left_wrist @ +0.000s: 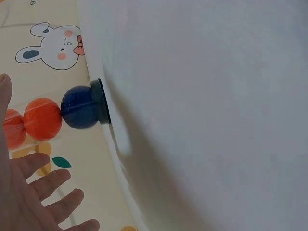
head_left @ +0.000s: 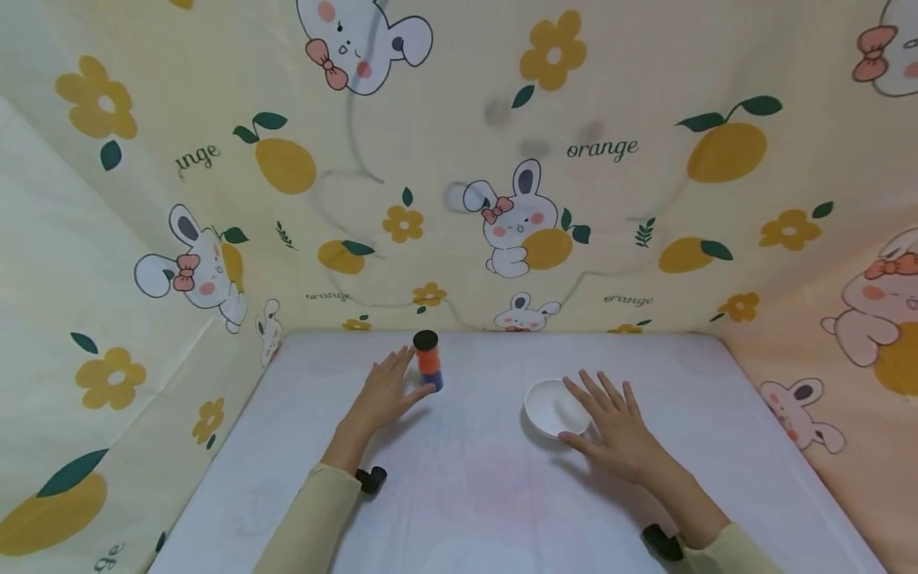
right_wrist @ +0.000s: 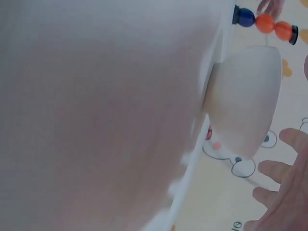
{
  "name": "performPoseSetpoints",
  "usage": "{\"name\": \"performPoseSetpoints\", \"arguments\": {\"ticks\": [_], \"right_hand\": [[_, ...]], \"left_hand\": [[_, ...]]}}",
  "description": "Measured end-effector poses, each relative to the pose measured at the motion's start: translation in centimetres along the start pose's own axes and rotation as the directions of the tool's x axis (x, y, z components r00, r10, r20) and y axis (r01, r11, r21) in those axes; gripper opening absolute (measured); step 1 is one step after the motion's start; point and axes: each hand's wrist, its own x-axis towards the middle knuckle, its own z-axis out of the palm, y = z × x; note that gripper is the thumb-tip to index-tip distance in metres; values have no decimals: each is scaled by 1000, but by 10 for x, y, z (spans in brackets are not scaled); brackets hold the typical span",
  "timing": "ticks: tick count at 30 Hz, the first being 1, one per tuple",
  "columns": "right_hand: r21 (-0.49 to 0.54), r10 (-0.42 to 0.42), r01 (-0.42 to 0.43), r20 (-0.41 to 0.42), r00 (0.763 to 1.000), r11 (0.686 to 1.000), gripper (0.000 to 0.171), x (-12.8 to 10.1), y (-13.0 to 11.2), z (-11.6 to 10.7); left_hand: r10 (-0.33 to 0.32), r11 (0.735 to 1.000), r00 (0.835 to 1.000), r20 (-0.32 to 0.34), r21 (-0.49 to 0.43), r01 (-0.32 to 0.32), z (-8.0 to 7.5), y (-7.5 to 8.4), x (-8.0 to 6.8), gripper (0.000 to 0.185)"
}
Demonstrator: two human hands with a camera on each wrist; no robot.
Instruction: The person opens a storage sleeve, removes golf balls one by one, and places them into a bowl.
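A clear tube [head_left: 429, 363] with black ends stands upright on the table, left of the middle. Two orange balls are stacked over a blue ball [left_wrist: 78, 107] inside it. My left hand [head_left: 382, 395] is beside the tube on its left, fingers spread and thumb reaching toward the tube's base. To the right sits a white bowl [head_left: 551, 406], its outer wall [right_wrist: 245, 101] showing from the side in the right wrist view. My right hand [head_left: 618, 434] overlaps the bowl's right rim in the head view, with fingers extended and apart. Neither hand grips anything.
The table [head_left: 473, 494] has a pale white cover. Behind it and at both sides hangs a cream cloth [head_left: 459, 104] printed with rabbits, oranges and flowers. Black wrist cameras are worn at the left cuff [head_left: 372, 480] and the right cuff [head_left: 661, 543].
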Motion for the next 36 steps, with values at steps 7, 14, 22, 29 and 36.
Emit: {"name": "performPoseSetpoints", "arguments": {"ticks": [7, 14, 22, 29, 36], "right_hand": [[4, -18, 18, 5, 1000, 1000, 92, 2, -5, 4], [16, -38, 38, 5, 999, 999, 92, 4, -14, 7], [45, -87, 88, -29, 996, 995, 91, 6, -28, 15], [54, -92, 91, 6, 996, 994, 92, 10, -37, 20], [65, -132, 132, 1, 991, 989, 91, 13, -47, 23]], "left_hand": [[-7, 988, 1000, -10, -154, 5, 0, 9, 10, 92], [-78, 960, 997, 10, -268, 78, 8, 9, 21, 89], [-73, 916, 997, -25, -397, 57, 15, 8, 27, 68], [-81, 898, 996, -38, -436, 56, 14, 11, 28, 59], [-99, 883, 994, -46, -465, 66, 13, 14, 26, 54]]}}
